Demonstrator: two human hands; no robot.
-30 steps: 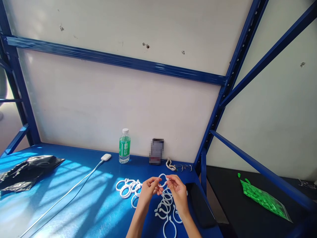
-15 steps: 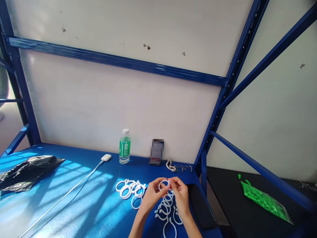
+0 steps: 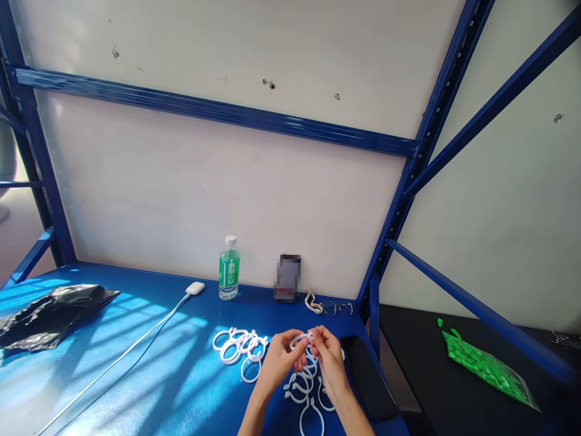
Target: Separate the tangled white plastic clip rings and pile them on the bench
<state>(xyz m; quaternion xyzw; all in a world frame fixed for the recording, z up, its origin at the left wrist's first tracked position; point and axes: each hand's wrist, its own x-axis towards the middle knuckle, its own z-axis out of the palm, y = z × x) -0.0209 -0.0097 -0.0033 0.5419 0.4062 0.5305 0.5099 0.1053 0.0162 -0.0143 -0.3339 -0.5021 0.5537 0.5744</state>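
- Currently, a single white ring (image 3: 297, 337) is held up between the two hands, above the blue table (image 3: 181, 375) and at the upper end of a loose pile of similar rings.
- By the left hand (image 3: 282, 358), the ring's left side is pinched, with the thumb and fingers closed on it and the palm curled inward.
- By the right hand (image 3: 330, 358), the right end of the ring is gripped between thumb and fingertips, the remaining fingers folded in.
- Whether the held ring is fastened or parted cannot be told, since its ends are covered by the fingertips.
- The handling is judged to be partway through: one heap of rings (image 3: 245, 345) is gathered left of the hands, and a second pile (image 3: 299, 383) is spread below and between them.
- Mostly closed loops seem to be shown at the left, while gaps or clasp ends seem to be shown at the right; which group is done and which is left cannot be settled.
- White characters are printed on the green label (image 3: 229, 274) of the clear bottle (image 3: 229, 292), too small to be read with certainty.
- No writing can be read on the pixelated upright object (image 3: 287, 278) or the bag of green pieces (image 3: 488, 366).
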